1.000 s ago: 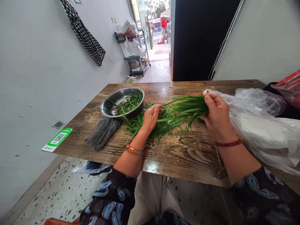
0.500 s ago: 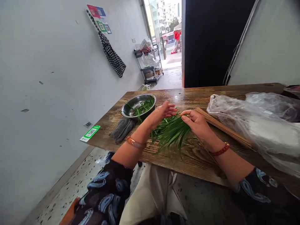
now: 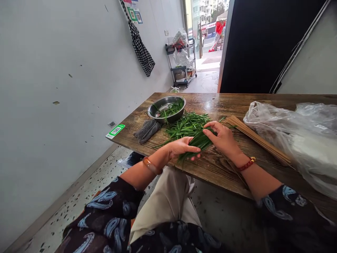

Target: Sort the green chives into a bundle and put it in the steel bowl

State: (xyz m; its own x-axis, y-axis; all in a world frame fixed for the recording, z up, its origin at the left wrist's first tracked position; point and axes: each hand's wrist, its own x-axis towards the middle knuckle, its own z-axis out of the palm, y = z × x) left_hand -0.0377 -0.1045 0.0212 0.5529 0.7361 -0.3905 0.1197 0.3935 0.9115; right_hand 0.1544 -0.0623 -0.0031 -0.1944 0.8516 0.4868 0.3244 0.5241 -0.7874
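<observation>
A bundle of long green garlic chives (image 3: pixel 202 141) is held low over the near edge of the wooden table. My left hand (image 3: pixel 183 147) wraps round its lower left part, thumb on top and fingertips showing beneath. At the upper end, my right hand (image 3: pixel 222 138) pinches the chives between thumb and fingers. Whether a stick runs through the bundle I cannot tell. Just behind lies a loose pile of chives (image 3: pixel 188 123). More leaves fill part of a metal bowl (image 3: pixel 154 114). To the right of my right hand lies a bunch of thin wooden skewers (image 3: pixel 259 140).
A dark grey mesh cloth (image 3: pixel 147 131) lies beside the bowl. Clear plastic bags (image 3: pixel 286 124) with white contents cover the table's right side. A QR card (image 3: pixel 116 131) is at the left corner. Beyond stands a trolley (image 3: pixel 181 66) near the doorway.
My left hand has come down from above the pile and closed round the chives. My right hand keeps its pinch, and the bundle now points lower left. The view has shifted rightward.
</observation>
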